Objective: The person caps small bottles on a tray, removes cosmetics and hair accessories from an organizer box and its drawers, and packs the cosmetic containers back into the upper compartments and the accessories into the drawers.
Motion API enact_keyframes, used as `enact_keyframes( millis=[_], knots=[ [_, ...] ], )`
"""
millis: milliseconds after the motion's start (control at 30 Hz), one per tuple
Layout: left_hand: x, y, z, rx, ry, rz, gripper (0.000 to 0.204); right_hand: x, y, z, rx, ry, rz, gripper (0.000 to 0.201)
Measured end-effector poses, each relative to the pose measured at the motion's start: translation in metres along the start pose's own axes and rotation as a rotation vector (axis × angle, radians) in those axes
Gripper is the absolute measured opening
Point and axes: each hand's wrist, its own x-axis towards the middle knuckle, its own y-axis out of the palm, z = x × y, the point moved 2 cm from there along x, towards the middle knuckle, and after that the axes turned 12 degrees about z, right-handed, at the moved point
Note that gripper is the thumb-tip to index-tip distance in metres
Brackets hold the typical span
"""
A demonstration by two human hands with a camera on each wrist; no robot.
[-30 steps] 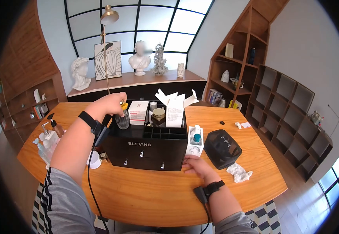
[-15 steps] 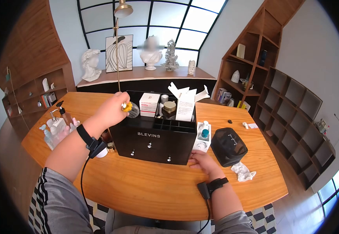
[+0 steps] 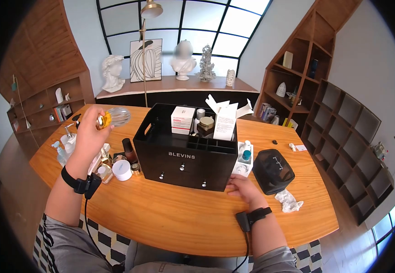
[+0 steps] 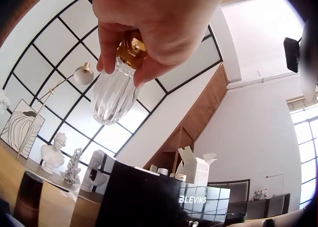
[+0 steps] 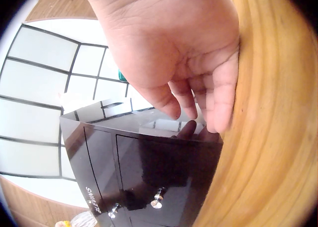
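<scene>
My left hand (image 3: 89, 133) pinches a clear ribbed glass bottle (image 3: 120, 117) by its gold cap (image 4: 131, 50). The bottle is up in the air, left of a black BLEVINS drawer organizer (image 3: 161, 157), and tilts with its glass end away from the palm. My right hand (image 3: 244, 187) is at the organizer's lower right side, its fingers loosely bent and the tips right at the glossy side panel in the right wrist view. In the organizer's open top stand a white box (image 3: 183, 119), a gold-lidded jar (image 3: 206, 123) and an opened white carton (image 3: 225, 123).
Left of the organizer stand a white round jar (image 3: 122, 170), a dark brown bottle (image 3: 129, 149) and several pump bottles. On the right are a white holder with a teal-capped bottle (image 3: 246, 156), a black mesh case (image 3: 274, 172) and crumpled tissue (image 3: 289, 201).
My left hand has lifted the glass bottle out of the organizer's left top compartment and carried it left, past the organizer's edge. The right hand has stayed at the organizer's side.
</scene>
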Motion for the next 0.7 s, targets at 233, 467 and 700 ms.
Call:
enact_keyframes(
  millis=[233,467,700],
  knots=[
    [-0.015,0.001,0.027,-0.003,-0.119,0.047,0.039,-0.002,0.002,0.002,-0.006,-0.019,-0.041,0.032],
    [-0.021,0.04,0.036,-0.05,-0.121,0.284,0.042,0.0,-0.001,0.001,-0.002,0.017,-0.002,0.037],
    [-0.006,0.088,0.05,-0.107,-0.149,0.429,0.039,0.0,-0.002,0.0,-0.002,0.004,0.001,0.034]
  ],
)
